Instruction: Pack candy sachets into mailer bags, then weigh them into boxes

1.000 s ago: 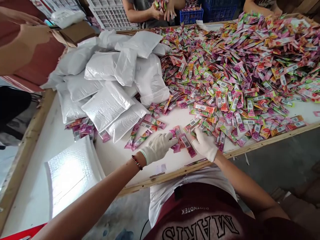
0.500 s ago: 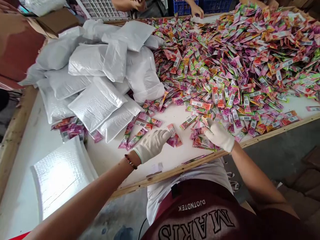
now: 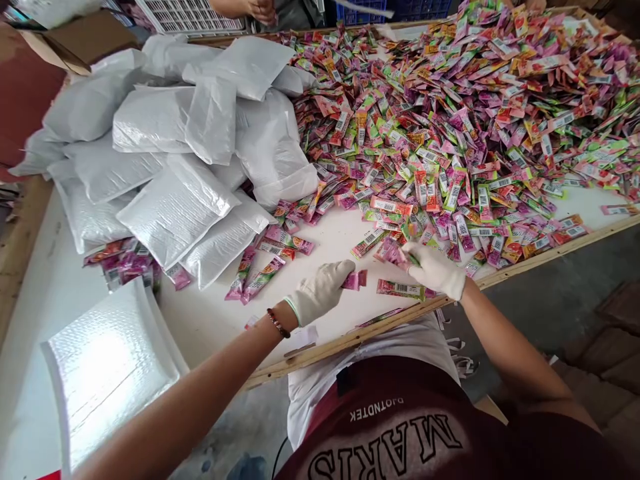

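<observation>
Both my hands wear white gloves and work at the near edge of a white table. My left hand pinches a small pink sachet with its fingertips. My right hand is closed on a few colourful sachets at the rim of a huge pile of sachets that covers the right half of the table. One sachet lies flat between my hands, barcode up.
A heap of white padded mailer bags fills the left middle. A stack of flat empty mailers lies near left, with a bundle of sachets beside it. A co-worker's hand shows at the far side by a white crate.
My right hand drew a small bunch of sachets off the pile's edge toward me. My left hand shifted slightly right and closed on a pink sachet. The view drifted left.
</observation>
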Motion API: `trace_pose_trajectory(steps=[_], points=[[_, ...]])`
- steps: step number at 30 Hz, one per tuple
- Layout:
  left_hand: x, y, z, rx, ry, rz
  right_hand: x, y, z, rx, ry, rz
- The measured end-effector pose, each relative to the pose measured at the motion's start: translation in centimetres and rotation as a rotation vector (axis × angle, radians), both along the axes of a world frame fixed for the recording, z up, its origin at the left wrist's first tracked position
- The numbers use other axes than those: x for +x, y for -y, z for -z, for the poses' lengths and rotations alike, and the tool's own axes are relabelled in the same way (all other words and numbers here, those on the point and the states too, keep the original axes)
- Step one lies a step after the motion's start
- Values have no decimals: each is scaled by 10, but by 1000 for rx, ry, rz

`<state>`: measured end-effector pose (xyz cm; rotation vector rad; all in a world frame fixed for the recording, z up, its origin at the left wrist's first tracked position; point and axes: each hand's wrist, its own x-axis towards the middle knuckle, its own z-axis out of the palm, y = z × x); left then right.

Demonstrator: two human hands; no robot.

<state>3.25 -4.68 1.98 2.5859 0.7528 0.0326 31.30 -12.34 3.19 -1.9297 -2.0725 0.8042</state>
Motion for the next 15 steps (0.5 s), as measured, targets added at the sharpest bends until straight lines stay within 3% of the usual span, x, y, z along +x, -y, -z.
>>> trace_pose_trajectory(steps=[4,9,12,15], points=[[51,31,-2,-121,86,116,16,-8,0,18,25,9],[113,41,3,-22,-163,179,5,-21,21,-67,252,8],[111,42,6,10,-200,148,0,-23,32,-52,351,47],[83,46,9,28,-153,75,9,-22,33,6,234,67]])
